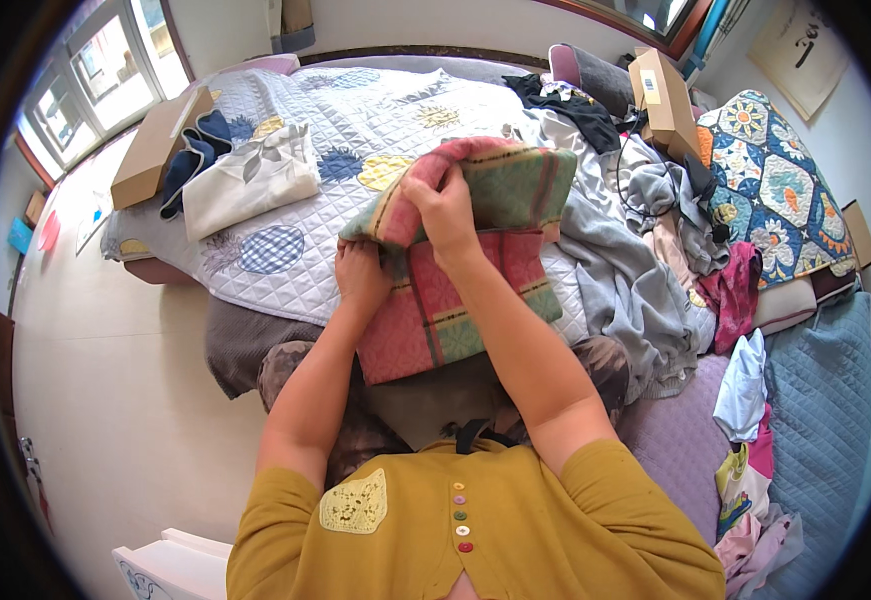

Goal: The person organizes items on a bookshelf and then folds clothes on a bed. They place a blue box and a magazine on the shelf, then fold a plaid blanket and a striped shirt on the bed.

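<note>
Both hands grip a checked cloth [473, 300] in red, green and cream, partly folded. Its lower part hangs over the near edge of the quilted bedspread [375, 97], above my knees. My left hand [362, 277] holds the cloth's left corner, fingers curled over the edge. Higher up, my right hand [446, 214] pinches a raised red fold between thumb and fingers. Beyond that hand the cloth's upper layer bends over toward the right, showing a green side. Part of the left fingertips is hidden by the fabric.
A folded cream cloth [251, 180] and a dark blue cloth [195, 157] lie left, beside a cardboard box [161, 146]. Rumpled grey clothes [623, 277], another cardboard box [660, 101] and a patterned quilt [773, 180] are on the right. A white stool-like piece [172, 562] stands low left.
</note>
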A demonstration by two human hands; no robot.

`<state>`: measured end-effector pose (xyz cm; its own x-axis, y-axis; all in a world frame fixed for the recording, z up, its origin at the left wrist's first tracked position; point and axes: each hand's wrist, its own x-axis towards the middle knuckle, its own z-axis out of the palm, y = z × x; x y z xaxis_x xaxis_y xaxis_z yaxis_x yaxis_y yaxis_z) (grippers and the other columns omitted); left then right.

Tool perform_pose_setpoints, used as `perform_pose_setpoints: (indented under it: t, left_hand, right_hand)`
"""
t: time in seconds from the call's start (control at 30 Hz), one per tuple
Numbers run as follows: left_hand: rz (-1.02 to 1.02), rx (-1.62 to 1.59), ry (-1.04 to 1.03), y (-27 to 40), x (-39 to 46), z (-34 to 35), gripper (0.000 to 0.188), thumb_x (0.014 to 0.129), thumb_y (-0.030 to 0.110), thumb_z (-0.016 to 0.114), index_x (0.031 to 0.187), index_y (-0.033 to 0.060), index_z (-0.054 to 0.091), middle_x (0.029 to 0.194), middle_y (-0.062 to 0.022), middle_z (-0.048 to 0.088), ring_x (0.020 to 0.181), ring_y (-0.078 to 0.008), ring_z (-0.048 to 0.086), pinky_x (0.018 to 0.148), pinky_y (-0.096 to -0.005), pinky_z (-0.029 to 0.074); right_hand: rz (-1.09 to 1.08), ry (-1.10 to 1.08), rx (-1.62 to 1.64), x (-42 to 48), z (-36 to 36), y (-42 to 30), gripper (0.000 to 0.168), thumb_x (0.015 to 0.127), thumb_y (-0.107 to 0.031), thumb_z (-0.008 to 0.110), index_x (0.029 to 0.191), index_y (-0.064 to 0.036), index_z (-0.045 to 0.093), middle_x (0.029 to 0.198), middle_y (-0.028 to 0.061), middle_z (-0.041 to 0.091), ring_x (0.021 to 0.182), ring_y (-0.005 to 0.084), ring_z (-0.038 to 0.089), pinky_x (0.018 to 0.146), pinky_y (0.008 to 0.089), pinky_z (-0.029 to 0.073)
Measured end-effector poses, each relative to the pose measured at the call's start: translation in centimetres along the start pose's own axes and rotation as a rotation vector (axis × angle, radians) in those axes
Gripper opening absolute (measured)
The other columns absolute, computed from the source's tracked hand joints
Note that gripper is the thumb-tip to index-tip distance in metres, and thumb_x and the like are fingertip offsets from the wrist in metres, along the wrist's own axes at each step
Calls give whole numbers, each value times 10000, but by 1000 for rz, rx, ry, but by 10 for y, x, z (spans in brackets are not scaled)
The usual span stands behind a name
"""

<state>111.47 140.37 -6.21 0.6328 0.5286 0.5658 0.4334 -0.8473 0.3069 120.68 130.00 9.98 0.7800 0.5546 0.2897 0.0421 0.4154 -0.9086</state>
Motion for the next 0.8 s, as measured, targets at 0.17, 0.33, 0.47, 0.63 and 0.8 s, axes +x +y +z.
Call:
perform_pose_setpoints:
  t: [0.17,0.33,0.47,0.63,0.8]
  left_hand:
    - [-162,-687,43,-5,26,4,358,899,264,670,1200,76,714,1201,-126,718,1179,-331,617,1061,-421,426]
    - [-237,-1043,111,-15,59,6,255,961,130,598,1145,19,735,1132,-113,741,1035,-243,683,902,-355,517]
    - [-619,-1624,98,-2,67,0,226,953,70,617,1121,-27,734,1094,-80,742,967,-145,678,838,-272,521]
    - [-930,-1604,5,-11,80,-20,287,989,241,687,1161,12,690,1034,-55,722,863,-159,699,743,-327,578]
    - [-795,-1808,-64,-25,88,-28,359,930,176,744,1227,37,599,991,-69,690,873,-182,684,767,-321,563]
  right_hand:
    - [19,-49,21,-27,-2,19,471,857,-99,715,1281,-4,535,1149,89,607,1089,169,587,975,314,482]
    - [159,-220,-220,-15,-75,6,241,927,-123,734,1120,1,658,1059,67,692,1039,137,617,919,303,503]
    - [-107,182,-826,13,-153,12,241,902,-178,767,1038,8,696,1026,95,723,1060,178,631,910,345,500]
    - [-396,375,-1159,57,-200,56,676,803,-301,840,1327,-15,524,1114,190,717,1131,354,630,965,420,485]
    - [-39,169,-1133,88,-200,65,694,804,-393,818,1330,-51,520,1120,241,715,1077,430,677,897,477,520]
